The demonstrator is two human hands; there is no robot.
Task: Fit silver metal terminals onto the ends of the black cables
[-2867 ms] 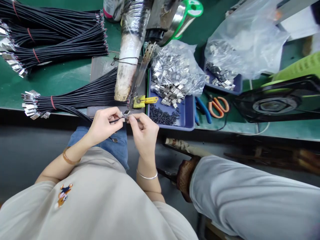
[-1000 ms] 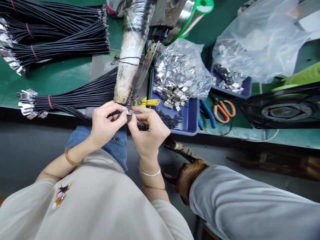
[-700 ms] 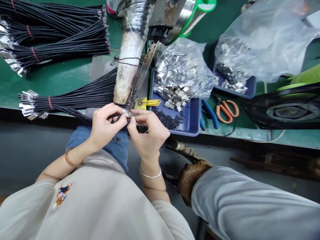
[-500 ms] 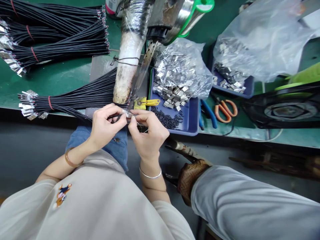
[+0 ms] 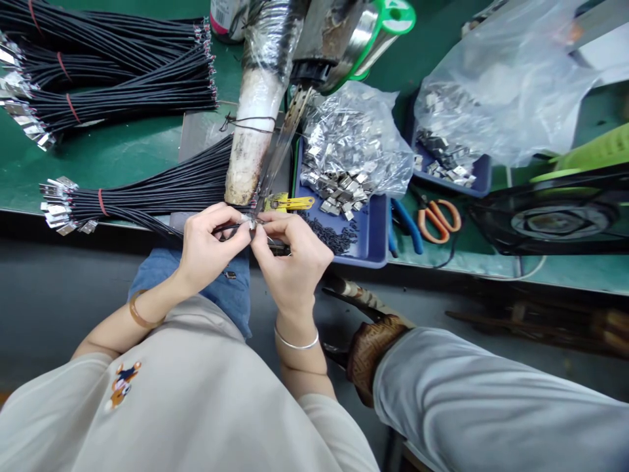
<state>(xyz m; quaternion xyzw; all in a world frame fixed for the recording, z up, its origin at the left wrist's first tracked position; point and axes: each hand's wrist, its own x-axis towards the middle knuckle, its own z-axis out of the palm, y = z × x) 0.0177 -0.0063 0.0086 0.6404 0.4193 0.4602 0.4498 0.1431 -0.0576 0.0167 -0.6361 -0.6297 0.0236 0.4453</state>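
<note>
My left hand (image 5: 209, 244) pinches a black cable (image 5: 223, 228) near its end, between thumb and forefinger. Close against it, my right hand (image 5: 297, 259) is closed in a pinch; what its fingertips hold is too small and hidden to name. A thin wire shows under the right fingers. Just above both fingertips, the narrow metal tip of a soldering iron (image 5: 282, 141) points down. Beside the iron hangs a white, stained tube (image 5: 251, 147). A banded bundle of black cables (image 5: 162, 190) with metal connectors lies left of my hands.
A blue tray (image 5: 376, 229) right of my hands holds bagged metal connector shells (image 5: 344, 187) and small black pieces (image 5: 334, 236). Near it are a yellow clip (image 5: 295, 203), blue-handled pliers (image 5: 407, 226), orange-handled scissors (image 5: 439, 221), a fan (image 5: 550, 219) and a solder spool (image 5: 363, 46).
The view has shifted slightly. Both hands remain together under the iron tip, with only a small movement of the fingertips.
</note>
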